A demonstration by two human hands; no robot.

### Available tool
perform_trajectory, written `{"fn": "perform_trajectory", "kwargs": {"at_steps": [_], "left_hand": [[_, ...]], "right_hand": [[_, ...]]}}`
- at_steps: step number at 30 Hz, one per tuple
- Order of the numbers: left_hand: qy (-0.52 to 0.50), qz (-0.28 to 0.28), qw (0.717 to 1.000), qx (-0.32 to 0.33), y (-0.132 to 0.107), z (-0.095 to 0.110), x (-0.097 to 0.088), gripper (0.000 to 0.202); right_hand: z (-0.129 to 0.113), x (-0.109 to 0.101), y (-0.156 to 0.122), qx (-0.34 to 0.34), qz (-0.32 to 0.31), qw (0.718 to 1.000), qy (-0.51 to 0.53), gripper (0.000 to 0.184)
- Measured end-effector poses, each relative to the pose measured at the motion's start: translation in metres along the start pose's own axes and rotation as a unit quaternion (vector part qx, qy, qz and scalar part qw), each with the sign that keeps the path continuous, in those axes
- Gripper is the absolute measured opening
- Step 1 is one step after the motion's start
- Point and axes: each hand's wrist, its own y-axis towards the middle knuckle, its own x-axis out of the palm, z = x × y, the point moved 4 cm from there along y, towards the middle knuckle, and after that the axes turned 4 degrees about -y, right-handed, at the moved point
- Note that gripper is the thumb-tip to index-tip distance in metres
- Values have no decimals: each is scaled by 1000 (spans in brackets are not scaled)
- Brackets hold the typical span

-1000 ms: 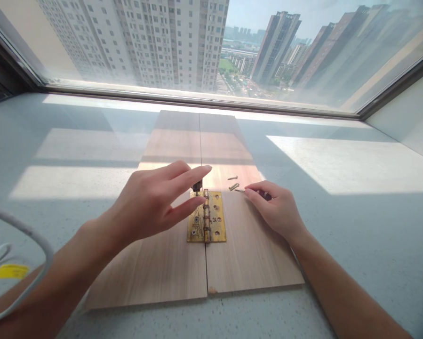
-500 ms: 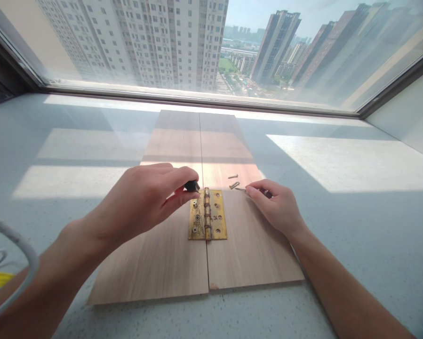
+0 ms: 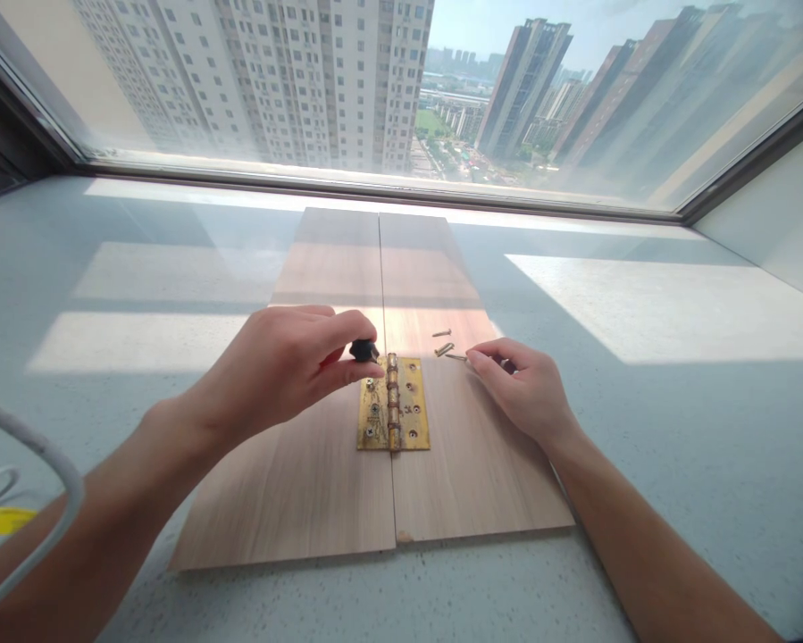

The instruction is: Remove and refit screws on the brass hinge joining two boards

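Observation:
My left hand (image 3: 300, 353) pinches a stubby black screwdriver (image 3: 363, 350) between thumb and index finger, just over the upper left corner of a worn brass hinge (image 3: 393, 406). Cross-head screws sit in the hinge's left leaf; holes show in its right leaf. On the right board, my right hand (image 3: 518, 379) has its thumb and index finger closed on one end of a thin screw (image 3: 456, 358). Other loose screws (image 3: 444, 349) lie just beyond those fingertips. The fingers hide part of the screwdriver and the held screw.
Two wooden boards, left (image 3: 294, 509) and right (image 3: 481, 491), lie side by side on a speckled white sill (image 3: 696, 464). The hinge spans their seam. A white cable (image 3: 66, 469) and something yellow (image 3: 3, 521) are at the left edge. A large window rises behind.
The black screwdriver has turned slightly in my left fingers, its dark end showing more. My right hand stays at the same screw.

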Motion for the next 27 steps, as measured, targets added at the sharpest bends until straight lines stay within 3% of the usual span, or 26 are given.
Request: {"fn": "perform_trajectory", "kwargs": {"at_steps": [6, 10, 15, 20, 24, 27], "left_hand": [[-58, 9, 998, -25, -2, -5, 7, 16], [-84, 17, 996, 16, -4, 0, 10, 3], [-152, -40, 988, -1, -5, -3, 7, 19], [-105, -74, 992, 15, -2, -6, 4, 15], [-71, -46, 995, 51, 2, -5, 3, 11], [-60, -5, 997, 39, 2, -8, 3, 8]], "right_hand": [[2, 0, 0, 0, 1, 1000, 3, 20], [3, 0, 0, 0, -1, 1000, 7, 19], [3, 0, 0, -1, -2, 1000, 8, 19], [2, 1, 1, -3, -7, 1000, 10, 19], [2, 0, 1, -3, -3, 1000, 11, 18], [3, 0, 0, -5, 1, 1000, 11, 19]]}}
